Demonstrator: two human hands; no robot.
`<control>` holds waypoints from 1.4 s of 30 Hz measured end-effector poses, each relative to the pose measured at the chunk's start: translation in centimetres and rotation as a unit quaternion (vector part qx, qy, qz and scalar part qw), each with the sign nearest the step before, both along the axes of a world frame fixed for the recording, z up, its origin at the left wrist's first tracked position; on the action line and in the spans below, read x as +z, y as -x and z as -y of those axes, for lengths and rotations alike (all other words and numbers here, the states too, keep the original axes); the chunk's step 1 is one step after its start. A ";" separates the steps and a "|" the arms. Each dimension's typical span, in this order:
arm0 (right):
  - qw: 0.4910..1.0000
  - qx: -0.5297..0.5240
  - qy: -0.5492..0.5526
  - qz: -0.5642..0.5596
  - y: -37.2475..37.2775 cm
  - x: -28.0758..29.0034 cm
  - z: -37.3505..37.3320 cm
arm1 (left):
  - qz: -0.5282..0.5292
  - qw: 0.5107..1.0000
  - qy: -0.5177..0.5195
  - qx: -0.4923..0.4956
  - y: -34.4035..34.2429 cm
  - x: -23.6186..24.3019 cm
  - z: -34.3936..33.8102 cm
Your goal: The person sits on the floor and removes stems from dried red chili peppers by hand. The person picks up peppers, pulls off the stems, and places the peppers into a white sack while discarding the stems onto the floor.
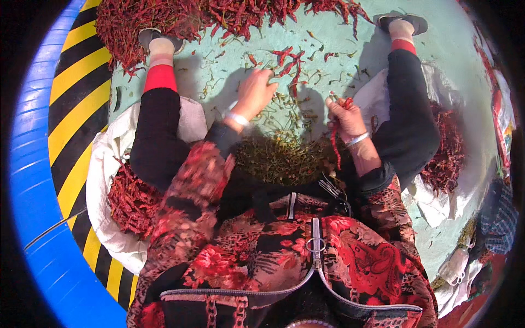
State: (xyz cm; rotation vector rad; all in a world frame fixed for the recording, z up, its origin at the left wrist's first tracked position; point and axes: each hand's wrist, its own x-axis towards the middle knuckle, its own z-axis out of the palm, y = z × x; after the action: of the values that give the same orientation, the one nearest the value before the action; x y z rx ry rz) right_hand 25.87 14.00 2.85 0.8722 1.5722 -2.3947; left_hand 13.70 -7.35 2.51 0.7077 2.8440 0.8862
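My left hand (pixel 254 97) hovers just left of a few loose dried red chillies (pixel 295 71) on the pale green floor. Its thumb and forefinger look parted, with nothing seen between them; the other fingers curl under, slightly blurred. My right hand (pixel 348 121) is closed around dried chillies (pixel 335 145); one long red pod hangs below the fist, and red shows by the thumb. Between my legs lies a heap of greenish-brown chilli stems (pixel 284 158), with more stems scattered ahead of it.
A big heap of dried red chillies (pixel 164 19) spreads along the far side. White sacks with chillies stand by both legs, the left sack (pixel 101 186) and the right sack (pixel 437 205). Yellow-black striped edging (pixel 79 82) and a blue surface (pixel 35 180) run along the left.
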 end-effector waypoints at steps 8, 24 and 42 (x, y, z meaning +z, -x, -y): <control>0.993 0.043 -0.084 -0.067 0.6 -0.5 1.7 | -0.024 0.996 -0.081 0.016 2.7 -2.8 -0.8; 0.987 0.002 -0.118 -0.109 1.7 -2.1 2.7 | 0.246 0.822 -0.272 -0.436 -12.3 8.1 -3.6; 0.998 -0.024 0.024 -0.051 2.4 -0.2 2.2 | 0.188 0.957 -0.215 0.046 5.9 2.0 -5.5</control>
State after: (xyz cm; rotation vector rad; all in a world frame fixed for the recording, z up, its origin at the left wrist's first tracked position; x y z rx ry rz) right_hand 23.47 11.80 2.64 0.8003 1.5366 -2.5365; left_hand 7.77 -1.84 4.51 0.3803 2.3844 1.4992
